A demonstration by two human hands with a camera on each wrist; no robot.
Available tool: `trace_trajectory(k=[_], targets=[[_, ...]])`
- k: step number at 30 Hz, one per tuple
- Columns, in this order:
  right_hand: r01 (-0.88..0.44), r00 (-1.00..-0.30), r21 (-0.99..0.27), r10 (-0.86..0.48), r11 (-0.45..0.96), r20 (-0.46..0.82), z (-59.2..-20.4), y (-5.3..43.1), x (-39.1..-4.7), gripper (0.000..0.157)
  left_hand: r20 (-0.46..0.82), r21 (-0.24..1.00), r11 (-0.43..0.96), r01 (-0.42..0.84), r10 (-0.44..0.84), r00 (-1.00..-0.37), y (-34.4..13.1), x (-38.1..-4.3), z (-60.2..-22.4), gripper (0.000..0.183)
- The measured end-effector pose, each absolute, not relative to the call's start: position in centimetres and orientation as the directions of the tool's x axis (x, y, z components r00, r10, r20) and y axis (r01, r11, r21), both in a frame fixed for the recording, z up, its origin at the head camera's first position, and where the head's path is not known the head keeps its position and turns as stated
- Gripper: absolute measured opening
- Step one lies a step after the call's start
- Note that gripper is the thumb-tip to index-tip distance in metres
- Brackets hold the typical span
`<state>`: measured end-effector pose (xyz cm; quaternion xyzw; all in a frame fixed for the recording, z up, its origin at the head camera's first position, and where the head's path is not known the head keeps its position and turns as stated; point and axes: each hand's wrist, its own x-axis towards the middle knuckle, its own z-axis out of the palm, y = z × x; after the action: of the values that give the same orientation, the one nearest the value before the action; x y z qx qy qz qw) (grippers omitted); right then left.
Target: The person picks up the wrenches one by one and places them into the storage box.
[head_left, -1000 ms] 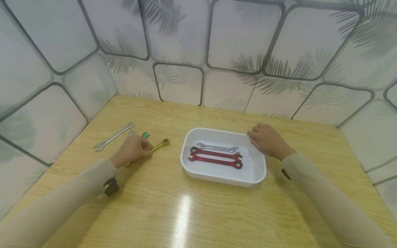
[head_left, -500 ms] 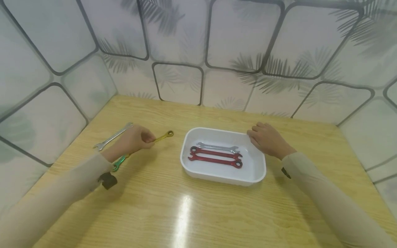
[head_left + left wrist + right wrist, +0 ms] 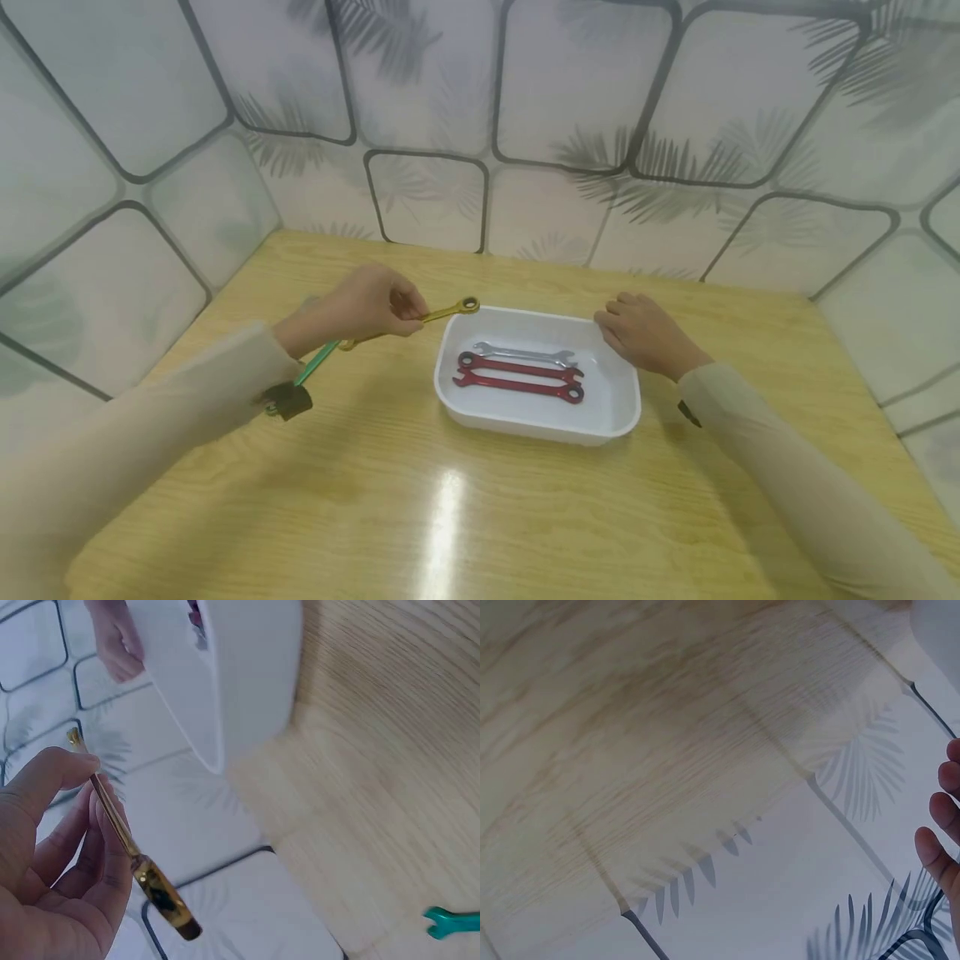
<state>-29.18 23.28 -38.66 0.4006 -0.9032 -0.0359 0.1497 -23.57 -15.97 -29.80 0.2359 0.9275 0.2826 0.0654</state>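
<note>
My left hand pinches a gold combination wrench by its shank, thumb against fingers. Its ring end overlaps the back left corner of a white tray in the head view, and its other end shows behind the wrist. The left wrist view shows the wrench side-on between thumb and fingers. At the tray's back right corner, my right hand grips the rim. Inside the tray lie a silver wrench and two red wrenches, roughly parallel.
A green wrench lies on the wooden table, partly hidden by the left sleeve and wrist camera. Patterned panels stand along the table's back and sides.
My left hand has lifted the gold wrench and carried it right and back, up to the tray's left side. The right hand and tray stay put.
</note>
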Motion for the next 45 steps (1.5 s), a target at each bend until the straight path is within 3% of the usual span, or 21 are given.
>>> trace_trajectory(k=[15,33,45], targets=[[-0.708,-0.649,0.173,-0.727,0.685,0.223,-38.6,23.4,-29.3,0.01,-0.002,0.563,0.623,0.543,0.658,-0.753,-9.1,-23.9,-28.3,0.007],[-0.702,-0.657,0.178,-0.723,0.69,0.213,-38.3,23.3,-29.1,0.012,-0.118,0.549,0.619,0.562,0.723,-0.681,-3.9,-24.5,-28.9,0.005],[-0.721,-0.62,0.193,-0.744,0.665,0.248,-38.6,23.5,-29.4,0.011,-0.194,0.503,0.642,0.579,0.736,-0.648,-1.7,-25.0,-30.9,0.004]])
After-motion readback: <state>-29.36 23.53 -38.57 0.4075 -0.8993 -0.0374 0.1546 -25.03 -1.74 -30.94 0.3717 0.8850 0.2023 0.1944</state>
